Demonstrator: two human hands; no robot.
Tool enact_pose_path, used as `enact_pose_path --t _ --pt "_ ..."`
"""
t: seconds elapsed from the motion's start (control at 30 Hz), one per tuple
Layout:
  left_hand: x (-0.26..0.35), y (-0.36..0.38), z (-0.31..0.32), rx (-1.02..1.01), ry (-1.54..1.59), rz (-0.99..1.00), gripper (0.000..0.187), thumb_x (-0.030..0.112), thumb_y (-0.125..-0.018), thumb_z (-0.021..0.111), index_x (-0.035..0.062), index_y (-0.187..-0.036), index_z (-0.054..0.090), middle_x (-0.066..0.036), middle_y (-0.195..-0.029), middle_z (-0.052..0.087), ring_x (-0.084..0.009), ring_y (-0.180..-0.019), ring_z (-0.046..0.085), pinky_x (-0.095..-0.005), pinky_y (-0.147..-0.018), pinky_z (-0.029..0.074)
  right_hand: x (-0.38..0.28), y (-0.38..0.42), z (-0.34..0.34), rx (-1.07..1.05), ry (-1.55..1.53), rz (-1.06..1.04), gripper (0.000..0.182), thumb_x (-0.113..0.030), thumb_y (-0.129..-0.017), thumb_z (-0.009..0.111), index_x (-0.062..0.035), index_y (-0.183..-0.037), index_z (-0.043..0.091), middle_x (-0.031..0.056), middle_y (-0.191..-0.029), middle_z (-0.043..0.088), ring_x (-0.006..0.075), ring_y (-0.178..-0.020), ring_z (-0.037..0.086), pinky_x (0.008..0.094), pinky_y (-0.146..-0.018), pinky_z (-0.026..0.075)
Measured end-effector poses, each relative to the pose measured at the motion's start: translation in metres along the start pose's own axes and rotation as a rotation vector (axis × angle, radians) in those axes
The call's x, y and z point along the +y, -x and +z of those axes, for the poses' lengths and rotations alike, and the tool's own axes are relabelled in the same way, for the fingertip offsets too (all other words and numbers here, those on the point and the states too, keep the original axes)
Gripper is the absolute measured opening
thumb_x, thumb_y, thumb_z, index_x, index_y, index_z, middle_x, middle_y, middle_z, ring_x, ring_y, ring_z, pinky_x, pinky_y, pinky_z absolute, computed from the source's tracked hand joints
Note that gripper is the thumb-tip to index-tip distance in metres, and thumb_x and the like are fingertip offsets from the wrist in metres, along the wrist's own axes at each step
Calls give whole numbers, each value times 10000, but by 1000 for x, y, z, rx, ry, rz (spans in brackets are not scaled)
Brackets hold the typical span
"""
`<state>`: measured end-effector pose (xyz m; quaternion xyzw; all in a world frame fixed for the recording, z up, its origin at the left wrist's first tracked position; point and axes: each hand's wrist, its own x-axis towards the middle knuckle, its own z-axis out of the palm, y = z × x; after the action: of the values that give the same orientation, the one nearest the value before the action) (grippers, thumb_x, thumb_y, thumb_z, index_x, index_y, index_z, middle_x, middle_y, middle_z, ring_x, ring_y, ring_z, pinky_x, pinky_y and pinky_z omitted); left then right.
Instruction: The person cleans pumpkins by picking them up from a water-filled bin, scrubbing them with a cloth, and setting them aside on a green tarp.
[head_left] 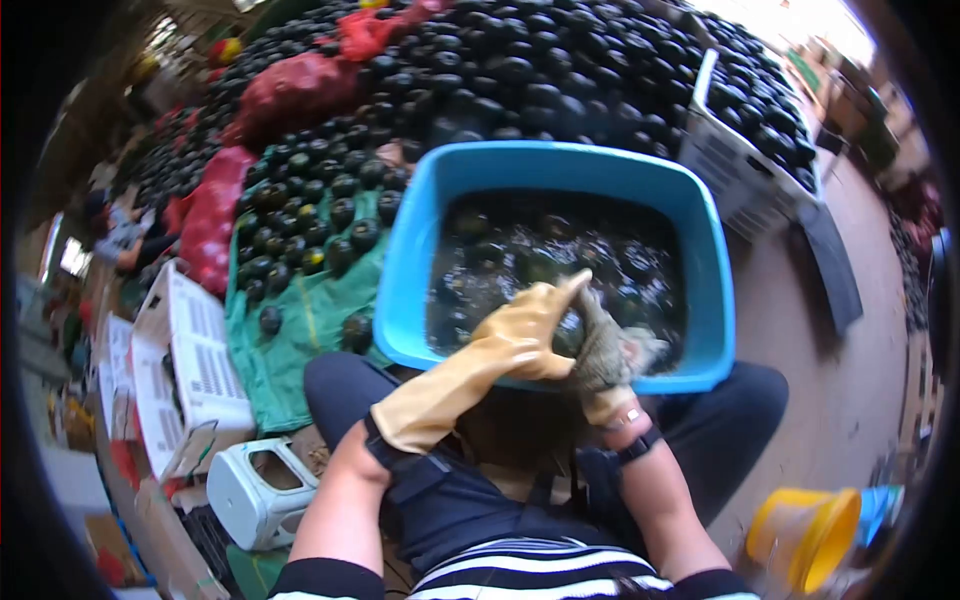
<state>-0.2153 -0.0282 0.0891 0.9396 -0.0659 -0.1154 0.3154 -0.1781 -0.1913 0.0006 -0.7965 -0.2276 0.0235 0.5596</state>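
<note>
A beige rubber glove covers my left hand (520, 330), which curves over the near side of the blue tub (400, 300). Its fingers and thumb are bent round a dark green squash (568, 332), mostly hidden between my hands. My right hand (608, 360), also gloved, is closed with a wet grey-green cloth (603, 345) wrapped over it and pressed against the squash's right side. Below them, dark murky water (560, 255) fills the tub, and several round squashes show at its surface.
A big heap of dark green squashes (540, 70) rises behind the tub. More lie on a green mesh sack (300, 330) at left, near white crates (200, 360) and a white stool (262, 490). Right are a filled crate (740, 160) and a yellow bucket (805, 535). Another person (125, 240) is far left.
</note>
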Motion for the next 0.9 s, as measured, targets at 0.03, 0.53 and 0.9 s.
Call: enact_pose_path --t 0.03,0.53,0.9 --pt "0 7 4 98 196 36 1229 299 -687 903 130 -1693 219 -237 -1459 556 -409 -1342 573 -461 -1168 448 -4 13 8 65 -455 90 922 -118 -755 924 -23 -1536 443 130 -1467 590 247 -1392 544 388 -1246 368" --pt "-12 4 17 164 967 -372 809 291 -882 846 45 -1544 451 -120 -1366 630 -209 -1262 601 -375 -1086 486 -9 4 5 28 953 -180 359 -152 -847 677 -9 -1175 677 177 -1121 696 350 -1001 701 461 -850 563" --pt "-76 -21 49 208 946 -256 435 378 -1129 538 1 -1254 716 -76 -1182 728 -158 -1106 629 -333 -986 498 -22 1 7 -53 1002 -305 269 -105 -879 676 -118 -1146 703 87 -969 694 307 -875 715 468 -716 577"
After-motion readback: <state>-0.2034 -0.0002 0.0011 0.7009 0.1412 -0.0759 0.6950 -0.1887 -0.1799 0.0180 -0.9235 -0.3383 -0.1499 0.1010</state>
